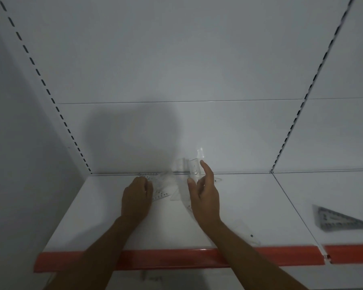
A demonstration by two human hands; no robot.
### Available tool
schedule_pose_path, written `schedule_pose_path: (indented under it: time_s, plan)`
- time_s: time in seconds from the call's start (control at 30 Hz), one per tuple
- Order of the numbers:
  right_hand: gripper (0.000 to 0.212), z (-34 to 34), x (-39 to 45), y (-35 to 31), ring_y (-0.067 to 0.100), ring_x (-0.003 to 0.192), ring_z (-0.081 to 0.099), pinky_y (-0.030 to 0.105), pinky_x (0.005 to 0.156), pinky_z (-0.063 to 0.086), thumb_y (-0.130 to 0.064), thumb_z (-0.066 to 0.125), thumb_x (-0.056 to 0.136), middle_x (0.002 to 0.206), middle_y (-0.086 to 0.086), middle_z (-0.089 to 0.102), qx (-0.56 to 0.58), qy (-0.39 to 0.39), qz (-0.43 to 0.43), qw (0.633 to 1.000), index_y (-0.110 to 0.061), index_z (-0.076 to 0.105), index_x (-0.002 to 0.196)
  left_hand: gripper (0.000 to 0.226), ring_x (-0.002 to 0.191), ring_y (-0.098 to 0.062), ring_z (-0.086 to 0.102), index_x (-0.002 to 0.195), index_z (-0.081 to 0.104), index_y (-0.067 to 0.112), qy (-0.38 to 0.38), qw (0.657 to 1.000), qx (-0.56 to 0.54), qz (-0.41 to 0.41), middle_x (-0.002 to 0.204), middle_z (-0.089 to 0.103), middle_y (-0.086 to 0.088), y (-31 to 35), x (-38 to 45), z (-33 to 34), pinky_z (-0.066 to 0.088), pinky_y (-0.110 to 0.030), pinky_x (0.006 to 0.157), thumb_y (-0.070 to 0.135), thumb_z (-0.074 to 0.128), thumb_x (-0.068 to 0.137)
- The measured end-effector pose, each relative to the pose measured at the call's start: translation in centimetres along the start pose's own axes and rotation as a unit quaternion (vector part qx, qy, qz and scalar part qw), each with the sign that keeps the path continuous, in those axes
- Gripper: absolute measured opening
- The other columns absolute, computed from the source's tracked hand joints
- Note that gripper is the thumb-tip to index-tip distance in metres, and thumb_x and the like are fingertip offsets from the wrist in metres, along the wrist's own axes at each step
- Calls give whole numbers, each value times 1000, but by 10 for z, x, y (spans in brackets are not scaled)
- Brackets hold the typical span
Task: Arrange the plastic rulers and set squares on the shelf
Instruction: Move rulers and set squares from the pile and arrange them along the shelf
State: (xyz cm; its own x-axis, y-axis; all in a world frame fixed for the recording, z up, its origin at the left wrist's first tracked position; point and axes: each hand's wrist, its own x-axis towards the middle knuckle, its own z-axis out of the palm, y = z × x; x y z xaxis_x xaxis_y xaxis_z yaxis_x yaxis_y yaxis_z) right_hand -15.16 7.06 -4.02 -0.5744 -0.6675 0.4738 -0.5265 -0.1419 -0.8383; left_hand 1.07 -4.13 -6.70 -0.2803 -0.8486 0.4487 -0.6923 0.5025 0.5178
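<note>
The left hand (137, 198) rests, fingers curled, on clear set squares (158, 186) lying flat at the back of the shelf (96, 208); whether it grips them cannot be told. The right hand (204, 194), fingers relaxed, steadies a clear ruler (194, 167) leaning on the back panel. The pieces are probably light, stiff and slippery, best pinched by their edges; overlapping clear plastic prevents an exact count, and one dark set square (336, 220) lies far right.

Dark set square (337, 221) blurred; markings unreadable.
</note>
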Motion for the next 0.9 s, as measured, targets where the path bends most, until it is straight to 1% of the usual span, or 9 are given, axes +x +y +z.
schedule_pose_path:
  time_s: [0.1,0.2,0.27,0.37,0.5,0.57,0.67,0.77,0.9]
  plan:
    - [43,-4,4,0,4,59,45,11,56,38,-33,56,93,71,-7,43,-1,-10,40,999,-21,39,132,30,61,-28,47,71,39,15,11,999,-37,-37,66,41,0,18,1,5,41,-39,59,28,38,99]
    - [22,-16,10,-4,3,64,46,15,61,36,-38,44,98,76,-6,48,11,-26,26,999,-20,49,109,32,61,-21,45,72,42,12,11,995,-64,-74,65,44,-1,37,-2,9,40,-36,59,29,40,100]
    - [31,-31,17,-6,1,60,48,12,55,33,-47,32,97,69,-11,49,-9,-6,1,1000,-23,51,98,35,61,-20,46,71,42,13,7,994,-69,-84,66,46,-1,47,-4,12,38,-33,57,33,38,100]
    - [37,-62,32,-2,0,47,44,17,48,30,-49,26,100,56,-10,46,-53,65,16,996,-24,53,104,43,62,-21,49,69,42,16,1,993,-80,-87,65,47,0,58,-6,15,41,-35,59,46,31,97]
    - [38,-99,45,4,12,53,48,29,54,35,-51,29,97,62,-4,49,-84,62,83,991,-20,45,111,44,59,-14,43,71,39,20,-42,998,-43,-36,66,44,6,84,-12,21,33,-30,56,57,35,94]
    - [25,-111,41,8,14,54,49,31,54,34,-40,31,101,62,-2,50,-100,46,99,989,-17,39,108,41,59,-10,42,76,43,19,-76,997,-32,1,70,45,7,98,-13,28,30,-28,56,56,39,94]
    - [11,-133,26,11,10,51,44,29,51,33,-26,31,103,61,-4,47,-128,38,97,986,-17,37,101,36,65,-15,47,79,43,18,-119,989,-77,49,73,47,6,121,-11,45,30,-29,58,50,42,96]
    - [13,-171,13,12,12,61,50,28,53,36,-26,32,101,71,-2,50,-182,42,120,975,-16,40,106,35,69,-17,48,78,42,18,-164,974,-119,99,72,47,6,157,-15,66,31,-30,61,48,41,97]
    - [31,-242,-21,13,10,79,51,26,66,44,-29,47,97,94,-2,50,-266,91,145,949,-14,42,123,40,66,-18,48,75,41,18,-207,948,-134,202,71,47,6,221,-37,88,29,-30,60,50,37,97]
